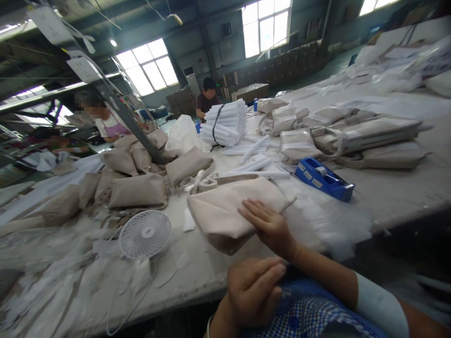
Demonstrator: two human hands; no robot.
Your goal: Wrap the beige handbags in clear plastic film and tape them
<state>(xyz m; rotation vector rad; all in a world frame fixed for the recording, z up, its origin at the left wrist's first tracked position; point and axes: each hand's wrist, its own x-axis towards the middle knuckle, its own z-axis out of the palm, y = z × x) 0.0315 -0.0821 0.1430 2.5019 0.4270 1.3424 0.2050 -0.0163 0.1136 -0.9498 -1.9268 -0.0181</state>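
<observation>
A beige leather-like bag (232,202) lies on the table in front of me, its strap coiled at the far left corner. My right hand (269,227) rests flat on its right part, fingers stretched out and close together. Nearer to my body, my left hand (253,291) is raised at the table's front edge, apart from the bag. Its fingers are folded and pressed together, and nothing shows in them. To the right of the bag stands a blue tape dispenser (324,178), beside thin clear plastic sheets (327,220).
A small white fan (145,234) stands left of the bag. Several stuffed beige bags (139,191) are piled behind it. White foam tubes (227,123) lie bundled at the back; more bags (380,136) are stacked at right. Co-workers (208,96) sit beyond the table.
</observation>
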